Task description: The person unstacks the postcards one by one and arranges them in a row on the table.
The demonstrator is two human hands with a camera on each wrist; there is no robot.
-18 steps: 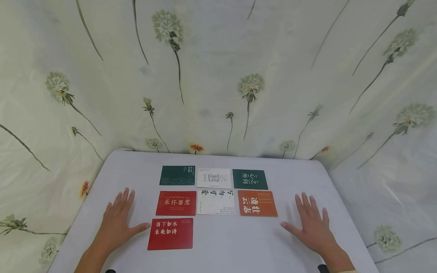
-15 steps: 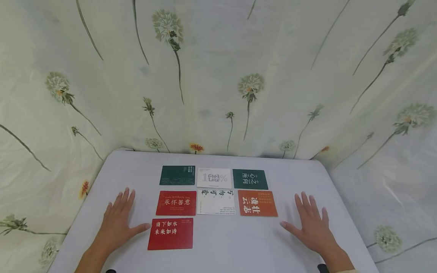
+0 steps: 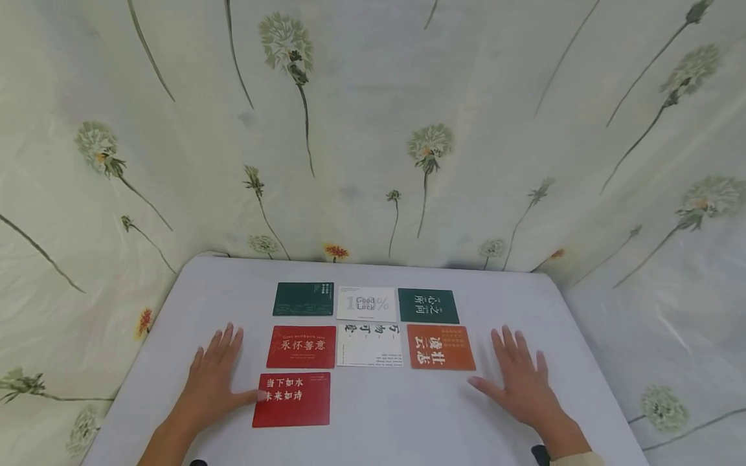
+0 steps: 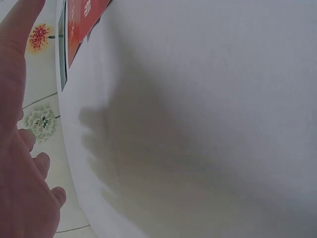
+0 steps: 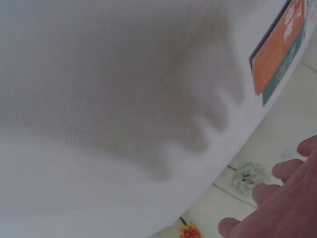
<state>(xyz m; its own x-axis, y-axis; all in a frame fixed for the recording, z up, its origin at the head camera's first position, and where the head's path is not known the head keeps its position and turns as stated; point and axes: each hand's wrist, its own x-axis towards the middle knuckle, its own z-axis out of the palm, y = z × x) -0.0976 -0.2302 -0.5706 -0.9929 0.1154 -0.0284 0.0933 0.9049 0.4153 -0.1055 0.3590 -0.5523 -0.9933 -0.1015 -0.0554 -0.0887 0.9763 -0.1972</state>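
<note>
My left hand [image 3: 211, 382] is held over the left side of the table with fingers straight and thumb spread. Its thumb tip overlaps the left edge of the front red card [image 3: 297, 408] in the head view. On the right, my right hand [image 3: 524, 382] is spread the same way, its thumb pointing at the orange card [image 3: 441, 356]. Neither hand holds anything. Each wrist view shows a hand's shadow on the cloth below. Behind the front card lie another red card [image 3: 291, 359] and a white card with dark characters [image 3: 370, 353].
A back row holds a green card [image 3: 297, 304], a white "Good Luck" card [image 3: 355, 314] and a second green card [image 3: 419, 314]. All lie flat on the white-covered table [image 3: 396, 421]. A dandelion-print curtain [image 3: 350, 129] surrounds the table's back and sides.
Both hands have moved slightly inward, toward the cards. The left thumb now overlaps the front red card's edge. The cards keep their arrangement.
</note>
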